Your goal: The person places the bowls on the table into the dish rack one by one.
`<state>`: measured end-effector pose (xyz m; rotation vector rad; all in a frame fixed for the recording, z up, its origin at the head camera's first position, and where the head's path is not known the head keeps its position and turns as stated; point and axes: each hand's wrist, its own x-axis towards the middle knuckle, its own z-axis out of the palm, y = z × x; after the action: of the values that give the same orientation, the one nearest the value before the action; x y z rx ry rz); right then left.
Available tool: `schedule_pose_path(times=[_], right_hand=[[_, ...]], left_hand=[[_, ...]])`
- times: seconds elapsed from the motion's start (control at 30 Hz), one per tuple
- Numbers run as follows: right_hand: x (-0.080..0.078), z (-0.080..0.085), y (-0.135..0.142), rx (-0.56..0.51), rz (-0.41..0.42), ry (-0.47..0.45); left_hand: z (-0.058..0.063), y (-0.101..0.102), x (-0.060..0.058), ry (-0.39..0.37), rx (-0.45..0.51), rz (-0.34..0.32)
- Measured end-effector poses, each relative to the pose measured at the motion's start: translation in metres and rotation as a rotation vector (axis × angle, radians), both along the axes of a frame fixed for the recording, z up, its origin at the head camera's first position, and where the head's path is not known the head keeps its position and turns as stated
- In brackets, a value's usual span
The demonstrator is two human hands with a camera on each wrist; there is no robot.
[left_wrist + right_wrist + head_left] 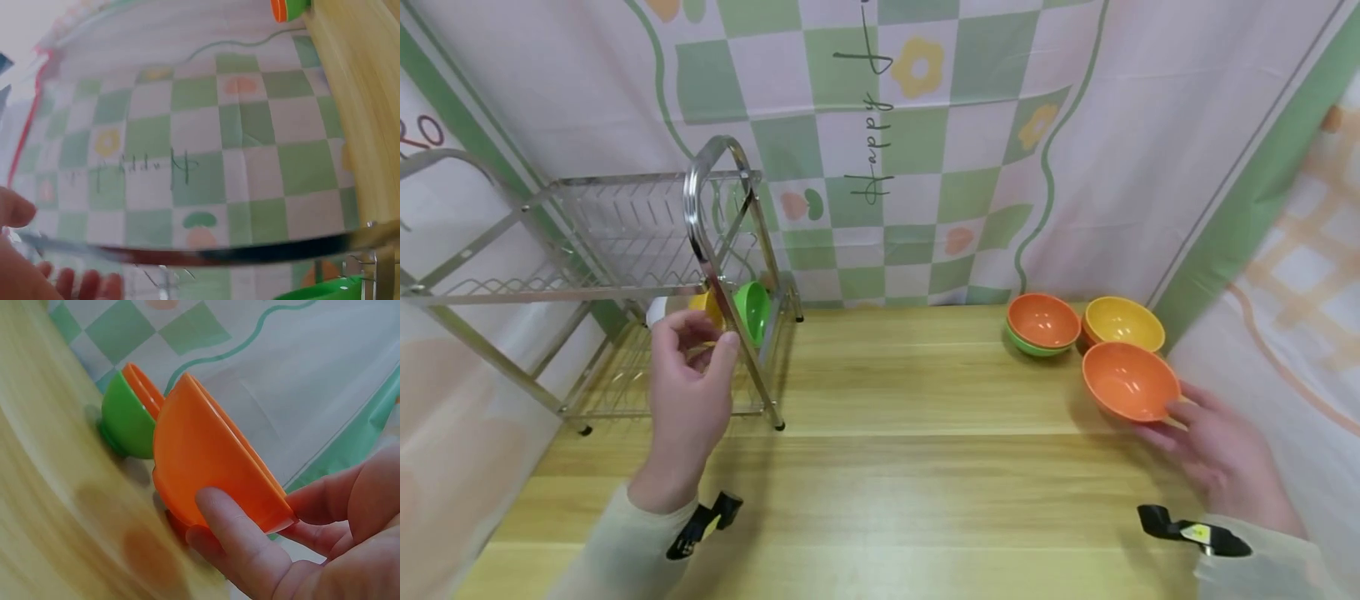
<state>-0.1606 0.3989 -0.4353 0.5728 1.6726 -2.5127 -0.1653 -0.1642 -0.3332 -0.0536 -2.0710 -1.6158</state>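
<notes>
An orange bowl (1131, 382) is gripped at its right side by my right hand (1217, 446). In the right wrist view the bowl (206, 456) hangs over the table, the thumb near its rim and fingers under its outer wall. My left hand (692, 396) hovers at the front of a two-tier metal dish rack (711, 275), fingers loosely bent and holding nothing. Behind it, on the lower tier, stand a yellow bowl (706, 307), a green bowl (752, 312) and a partly hidden white piece (658, 308).
Beyond the held bowl, an orange bowl (1043, 319) nests in a green one (1037, 348). Beside them a yellow bowl (1125, 323) sits in an orange one. The wooden table (910, 483) meets a checkered cloth (917, 158) at the back.
</notes>
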Motion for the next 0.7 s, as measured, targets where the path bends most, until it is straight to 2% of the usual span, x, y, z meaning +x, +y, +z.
schedule_pose_path(times=[0.07, 0.13, 0.2, 0.23, 0.3, 0.53, 0.6, 0.7], right_hand=[[0.0, 0.003, -0.002, 0.013, 0.023, 0.015], [-0.001, 0.005, -0.006, 0.027, 0.045, 0.032], [-0.003, 0.009, -0.013, 0.044, 0.057, 0.051], [-0.004, 0.011, -0.018, 0.047, 0.062, 0.062], [-0.007, 0.016, -0.029, 0.051, 0.074, 0.086], [-0.013, 0.035, -0.071, 0.086, 0.138, 0.171], [-0.013, 0.041, -0.081, 0.097, 0.151, 0.189], [-0.013, 0.049, -0.097, 0.12, 0.158, 0.192]], left_hand=[[-0.004, 0.007, 0.006, 0.186, 0.05, -0.057], [-0.008, 0.014, 0.009, 0.32, 0.078, -0.16], [-0.012, 0.02, 0.012, 0.372, 0.095, -0.279], [-0.015, 0.023, 0.012, 0.364, 0.101, -0.327], [-0.019, 0.028, 0.012, 0.29, 0.109, -0.399], [-0.035, 0.049, 0.002, -0.094, 0.115, -0.529], [-0.038, 0.055, -0.003, -0.186, 0.171, -0.57], [-0.044, 0.064, -0.011, -0.3, 0.319, -0.635]])
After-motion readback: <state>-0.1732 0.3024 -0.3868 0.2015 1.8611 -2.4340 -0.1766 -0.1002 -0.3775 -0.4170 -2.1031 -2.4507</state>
